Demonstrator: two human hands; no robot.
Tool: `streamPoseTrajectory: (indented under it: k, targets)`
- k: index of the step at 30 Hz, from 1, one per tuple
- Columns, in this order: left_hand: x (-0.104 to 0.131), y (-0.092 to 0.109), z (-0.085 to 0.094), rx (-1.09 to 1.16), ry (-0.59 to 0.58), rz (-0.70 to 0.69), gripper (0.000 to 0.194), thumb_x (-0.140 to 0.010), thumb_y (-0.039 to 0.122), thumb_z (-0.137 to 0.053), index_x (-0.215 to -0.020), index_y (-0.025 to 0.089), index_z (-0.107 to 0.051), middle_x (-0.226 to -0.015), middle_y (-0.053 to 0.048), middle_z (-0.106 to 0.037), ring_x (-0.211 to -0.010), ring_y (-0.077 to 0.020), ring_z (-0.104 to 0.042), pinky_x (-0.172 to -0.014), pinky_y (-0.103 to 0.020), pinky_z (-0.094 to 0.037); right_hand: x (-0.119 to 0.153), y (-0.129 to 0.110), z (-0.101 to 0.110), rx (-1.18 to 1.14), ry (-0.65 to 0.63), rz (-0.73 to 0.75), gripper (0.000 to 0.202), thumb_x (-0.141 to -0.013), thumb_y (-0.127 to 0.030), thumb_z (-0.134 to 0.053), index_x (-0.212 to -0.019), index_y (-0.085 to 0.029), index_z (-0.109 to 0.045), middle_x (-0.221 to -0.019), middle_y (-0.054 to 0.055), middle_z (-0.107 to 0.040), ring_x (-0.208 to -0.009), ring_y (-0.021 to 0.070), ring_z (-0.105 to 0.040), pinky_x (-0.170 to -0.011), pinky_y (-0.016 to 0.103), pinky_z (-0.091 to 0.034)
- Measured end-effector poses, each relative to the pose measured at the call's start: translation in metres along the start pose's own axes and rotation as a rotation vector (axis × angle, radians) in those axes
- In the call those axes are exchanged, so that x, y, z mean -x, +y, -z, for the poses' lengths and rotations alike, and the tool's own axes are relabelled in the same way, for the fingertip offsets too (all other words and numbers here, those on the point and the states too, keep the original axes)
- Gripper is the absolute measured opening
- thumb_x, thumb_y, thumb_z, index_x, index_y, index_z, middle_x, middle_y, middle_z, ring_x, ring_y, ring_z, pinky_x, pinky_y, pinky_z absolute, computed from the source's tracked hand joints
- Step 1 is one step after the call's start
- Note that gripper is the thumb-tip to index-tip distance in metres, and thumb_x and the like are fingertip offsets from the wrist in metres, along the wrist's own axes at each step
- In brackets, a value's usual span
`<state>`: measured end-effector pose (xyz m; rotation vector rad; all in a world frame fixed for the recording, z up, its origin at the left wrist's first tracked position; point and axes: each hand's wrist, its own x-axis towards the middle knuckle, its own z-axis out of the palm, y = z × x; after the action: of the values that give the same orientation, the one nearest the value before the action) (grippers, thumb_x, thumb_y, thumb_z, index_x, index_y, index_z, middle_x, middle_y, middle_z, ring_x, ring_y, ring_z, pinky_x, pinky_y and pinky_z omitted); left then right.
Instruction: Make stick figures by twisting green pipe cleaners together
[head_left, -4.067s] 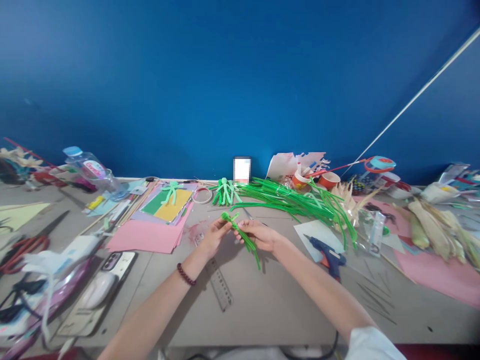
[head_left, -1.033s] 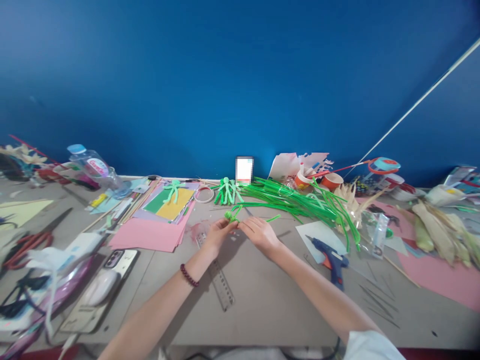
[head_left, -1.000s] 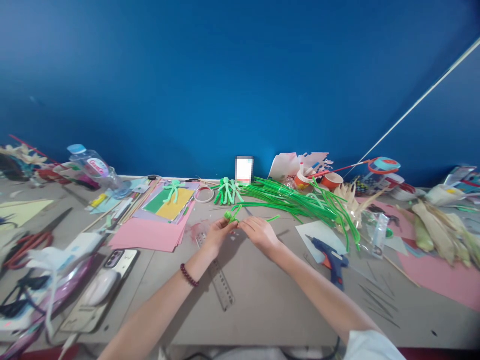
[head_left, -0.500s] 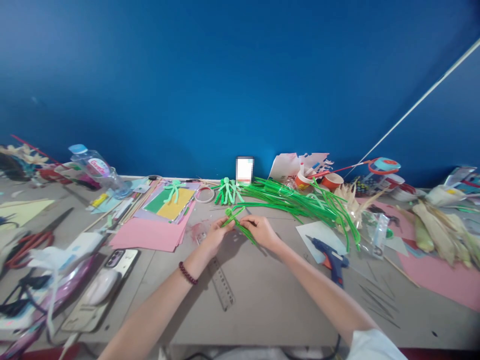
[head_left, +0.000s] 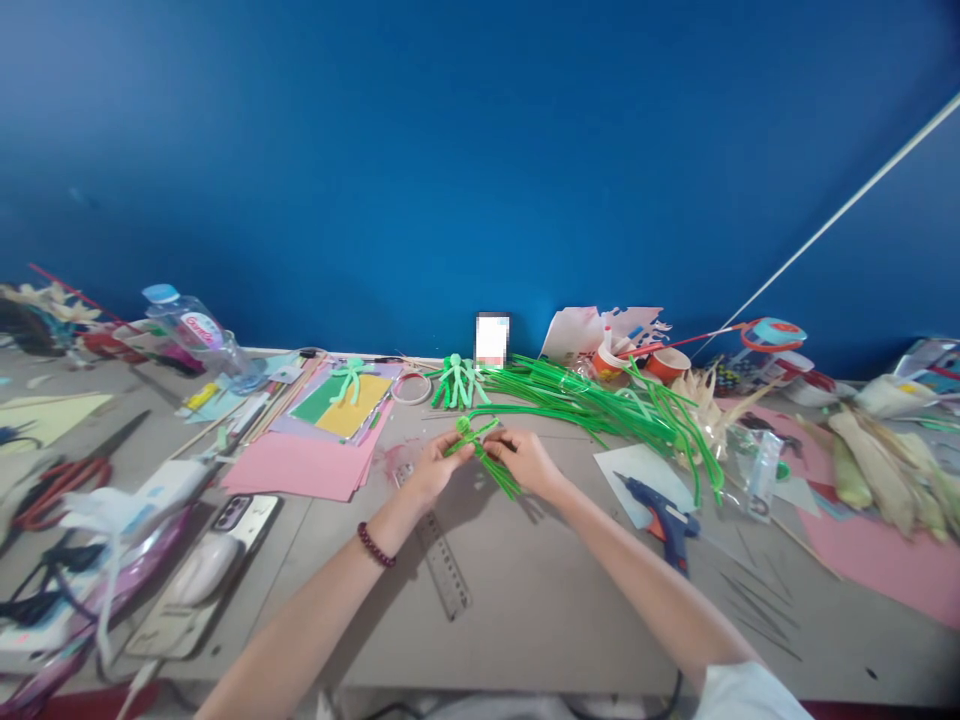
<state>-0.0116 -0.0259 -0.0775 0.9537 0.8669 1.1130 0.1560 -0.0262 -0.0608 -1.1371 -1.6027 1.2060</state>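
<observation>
Between my two hands is a bright green pipe-cleaner figure (head_left: 498,474) with a rounded top and long strands hanging down to the right. My left hand (head_left: 438,462), with a beaded bracelet at the wrist, pinches it near the top. The fingers of my right hand (head_left: 528,460) are closed on its right side. Several finished-looking pipe-cleaner figures (head_left: 457,382) stand together just beyond my hands. Another pale green figure (head_left: 351,380) lies on coloured sheets to the left. Long green pipe cleaners (head_left: 585,395) are heaped behind my right hand.
A clear ruler (head_left: 444,568) lies below my hands. To the right rests a glue gun (head_left: 667,525) on white paper. On the left are a phone (head_left: 172,620), a white mouse (head_left: 207,568), scissors (head_left: 71,485), pink paper (head_left: 300,468) and a bottle (head_left: 199,325).
The figure has turned a little in my hands, and its lower strands now spread wider. My right hand has shifted slightly; both hands still grip the figure.
</observation>
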Motion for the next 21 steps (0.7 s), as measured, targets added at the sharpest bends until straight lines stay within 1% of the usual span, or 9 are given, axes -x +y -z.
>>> streamPoseTrajectory:
  k: [4,5,7,9,11,15,16,19,21]
  targets:
    - [0.002,-0.003,-0.002,0.102,0.001,0.036,0.017,-0.059,0.025,-0.078,-0.071,0.017,-0.069,-0.069,0.0,-0.067,-0.064,-0.0135,-0.058,-0.067,-0.026,-0.044,0.0,0.005,-0.005,-0.509,-0.171,-0.404,0.022,-0.073,-0.035,-0.068,-0.074,-0.014,-0.06,-0.061,0.0,-0.059,-0.052,0.0106,-0.054,-0.048,0.022,-0.04]
    - [0.002,-0.003,-0.003,0.114,-0.012,0.044,0.016,-0.059,0.025,-0.078,-0.07,0.017,-0.069,-0.067,0.0,-0.067,-0.063,-0.0131,-0.058,-0.066,-0.026,-0.044,0.0,0.005,-0.006,-0.603,-0.197,-0.465,0.024,-0.071,-0.034,-0.071,-0.074,-0.014,-0.059,-0.062,0.0,-0.059,-0.049,0.0086,-0.052,-0.045,0.02,-0.038]
    - [0.002,-0.002,-0.003,0.136,-0.022,0.047,0.015,-0.059,0.025,-0.078,-0.068,0.016,-0.069,-0.067,-0.001,-0.067,-0.062,-0.0131,-0.058,-0.066,-0.026,-0.044,0.0,0.007,-0.006,-0.718,-0.22,-0.52,0.026,-0.066,-0.03,-0.076,-0.073,-0.013,-0.058,-0.062,-0.001,-0.058,-0.043,0.0042,-0.046,-0.039,0.016,-0.032]
    - [0.001,0.0,-0.004,0.159,0.002,0.031,0.016,-0.058,0.026,-0.078,-0.068,0.016,-0.071,-0.07,-0.002,-0.068,-0.065,-0.0143,-0.059,-0.067,-0.027,-0.045,0.0,0.007,-0.005,-0.771,-0.219,-0.52,0.027,-0.063,-0.028,-0.078,-0.072,-0.013,-0.057,-0.061,-0.002,-0.058,-0.041,0.0019,-0.041,-0.037,0.014,-0.026]
    - [0.002,0.001,-0.005,0.139,0.012,0.017,0.017,-0.058,0.027,-0.078,-0.071,0.017,-0.072,-0.073,-0.003,-0.07,-0.067,-0.0156,-0.06,-0.07,-0.028,-0.045,0.0,0.006,-0.005,-0.786,-0.197,-0.507,0.03,-0.061,-0.029,-0.08,-0.071,-0.013,-0.057,-0.061,-0.002,-0.058,-0.041,0.0015,-0.04,-0.036,0.014,-0.024]
    - [0.007,0.004,-0.012,0.001,0.007,-0.023,0.025,-0.061,0.027,-0.077,-0.084,0.017,-0.072,-0.085,-0.005,-0.071,-0.079,-0.0181,-0.063,-0.078,-0.03,-0.046,0.001,0.004,-0.01,-0.765,-0.109,-0.46,0.04,-0.053,-0.039,-0.083,-0.068,-0.012,-0.057,-0.057,-0.002,-0.057,-0.041,0.0026,-0.042,-0.037,0.015,-0.026]
    - [0.008,0.004,-0.014,-0.015,0.029,-0.036,0.026,-0.061,0.027,-0.077,-0.085,0.017,-0.072,-0.086,-0.005,-0.072,-0.082,-0.0185,-0.063,-0.079,-0.03,-0.046,0.001,0.003,-0.012,-0.755,-0.076,-0.44,0.043,-0.051,-0.042,-0.083,-0.068,-0.012,-0.057,-0.056,-0.003,-0.057,-0.041,0.0029,-0.042,-0.038,0.015,-0.026]
    - [0.009,0.002,-0.019,0.011,0.094,-0.04,0.025,-0.06,0.026,-0.077,-0.082,0.017,-0.071,-0.082,-0.004,-0.071,-0.079,-0.0174,-0.062,-0.077,-0.03,-0.047,0.002,0.004,-0.02,-0.726,0.025,-0.371,0.048,-0.05,-0.049,-0.082,-0.069,-0.013,-0.056,-0.054,-0.003,-0.057,-0.041,0.0036,-0.042,-0.039,0.016,-0.027]
    - [0.009,0.0,-0.02,0.058,0.104,-0.033,0.025,-0.059,0.025,-0.078,-0.08,0.016,-0.071,-0.08,-0.003,-0.071,-0.075,-0.016,-0.062,-0.074,-0.028,-0.047,0.003,0.005,-0.024,-0.714,0.068,-0.332,0.048,-0.052,-0.051,-0.08,-0.069,-0.014,-0.056,-0.054,-0.003,-0.057,-0.04,0.004,-0.043,-0.039,0.017,-0.027]
